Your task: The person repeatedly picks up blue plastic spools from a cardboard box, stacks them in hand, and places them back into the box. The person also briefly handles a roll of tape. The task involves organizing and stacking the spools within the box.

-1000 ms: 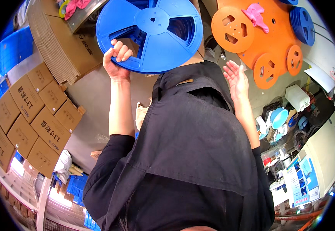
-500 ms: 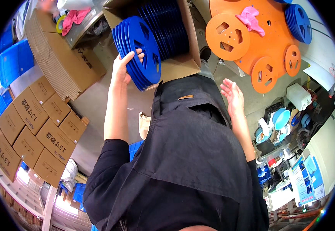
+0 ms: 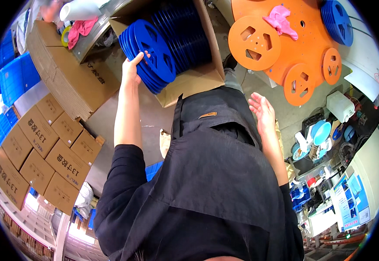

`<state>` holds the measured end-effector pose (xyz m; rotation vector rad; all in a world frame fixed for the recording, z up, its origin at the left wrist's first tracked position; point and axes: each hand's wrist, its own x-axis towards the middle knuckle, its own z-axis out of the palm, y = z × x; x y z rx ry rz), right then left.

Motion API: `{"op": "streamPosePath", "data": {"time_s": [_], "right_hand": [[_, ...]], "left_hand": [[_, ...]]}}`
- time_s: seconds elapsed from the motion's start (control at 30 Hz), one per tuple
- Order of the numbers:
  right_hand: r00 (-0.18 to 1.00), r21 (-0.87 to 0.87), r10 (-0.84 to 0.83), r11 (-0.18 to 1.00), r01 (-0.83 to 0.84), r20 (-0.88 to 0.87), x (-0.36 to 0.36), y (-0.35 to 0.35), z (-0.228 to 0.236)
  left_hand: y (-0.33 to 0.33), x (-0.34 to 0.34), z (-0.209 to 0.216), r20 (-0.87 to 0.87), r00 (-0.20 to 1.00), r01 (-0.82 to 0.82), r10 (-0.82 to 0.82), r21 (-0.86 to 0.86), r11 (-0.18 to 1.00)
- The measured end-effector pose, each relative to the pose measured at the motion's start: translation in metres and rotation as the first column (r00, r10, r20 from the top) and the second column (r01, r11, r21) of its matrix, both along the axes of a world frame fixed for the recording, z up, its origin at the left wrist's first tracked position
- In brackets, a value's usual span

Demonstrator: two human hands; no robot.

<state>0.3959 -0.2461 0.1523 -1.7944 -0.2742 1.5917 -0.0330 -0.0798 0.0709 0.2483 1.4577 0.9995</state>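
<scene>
My left hand [image 3: 134, 68] grips a stack of several blue plastic reels [image 3: 156, 54], its fingers hooked into an opening of the front one. The stack is tilted over the near left side of an open cardboard box [image 3: 189, 83]. Inside that box stand more blue reels [image 3: 189, 39], packed in rows. Out to the right of my dark apron, my right hand [image 3: 262, 109] is held up with its palm turned inward. Its fingers are stretched and it holds nothing.
At the far right is a large orange disc [image 3: 281, 56] carrying orange reels [image 3: 254, 43], a blue reel stack [image 3: 337, 24] and a pink cloth [image 3: 281, 21]. Flattened cartons [image 3: 67, 69] lean at left, beyond stacked closed boxes [image 3: 46, 148]. Blue basins [image 3: 319, 132] stand at right.
My left hand has moved slightly up and left with the stack of blue reels, now closer to the box's left side. The right hand stays open in nearly the same place.
</scene>
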Motion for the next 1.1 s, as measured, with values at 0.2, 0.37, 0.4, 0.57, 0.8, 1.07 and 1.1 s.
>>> {"op": "streamPosePath", "data": {"time_s": [0.2,0.37,0.4,0.57,0.8,1.07,1.1], "right_hand": [[1.0,-0.014,-0.007,1.0,0.007,0.01,0.001,-0.002,0.003],[0.999,-0.022,-0.037,0.999,0.037,0.006,0.004,-0.009,0.005],[0.999,-0.022,-0.052,0.998,0.052,0.008,0.005,-0.01,0.005],[0.998,-0.037,-0.067,0.997,0.067,0.005,0.003,-0.008,0.006],[0.999,-0.043,-0.051,0.998,0.052,0.01,0.002,-0.002,0.007],[1.0,-0.042,-0.029,0.999,0.029,0.0,0.003,0.003,0.005],[1.0,-0.04,-0.023,0.999,0.023,0.005,0.004,0.004,0.004]], "left_hand": [[0.04,-0.003,-0.027,-0.04,0.999,0.009,-0.009,-0.011,1.0],[0.044,-0.001,-0.033,-0.087,0.996,0.032,-0.034,-0.02,0.999],[0.043,0.001,-0.033,-0.096,0.994,0.044,-0.045,-0.013,0.999],[0.049,-0.003,-0.04,-0.132,0.989,0.05,-0.061,-0.087,0.995],[0.075,0.008,-0.049,-0.09,0.996,0.004,-0.011,-0.073,0.997],[0.074,0.003,-0.057,-0.075,0.997,0.027,-0.033,-0.074,0.997],[0.071,0.003,-0.056,-0.086,0.996,0.02,-0.027,-0.077,0.997]]}}
